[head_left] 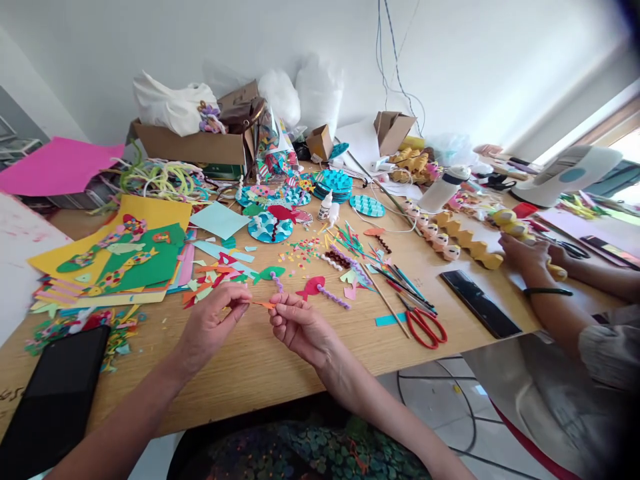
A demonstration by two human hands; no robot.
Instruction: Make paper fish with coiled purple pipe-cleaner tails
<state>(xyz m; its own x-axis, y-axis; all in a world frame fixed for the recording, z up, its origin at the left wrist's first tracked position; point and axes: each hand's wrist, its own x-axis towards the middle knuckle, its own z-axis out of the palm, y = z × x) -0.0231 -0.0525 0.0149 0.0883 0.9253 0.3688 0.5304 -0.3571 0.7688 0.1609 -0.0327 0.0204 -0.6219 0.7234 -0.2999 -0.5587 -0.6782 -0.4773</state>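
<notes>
A small orange paper piece (263, 304) is stretched between my two hands above the table's front. My left hand (216, 325) pinches its left end with thumb and fingers. At its right end my right hand (303, 327) grips it the same way, fingers curled. Just beyond lie a green paper fish (269, 274) and a red paper fish (311, 288), each with a twisted purple pipe cleaner at one end. Red-handled scissors (427, 328) rest to the right of my right hand, beside a wooden stick (385, 300).
Paper scraps (215, 273) spread beyond my hands. Coloured sheets (165, 207) are stacked left, near a black tablet (55, 387). A glue bottle (325, 205) stands mid-table. A phone (479, 303) lies right, near a co-worker's hands (527, 257) holding a yellow egg-carton strip (513, 223).
</notes>
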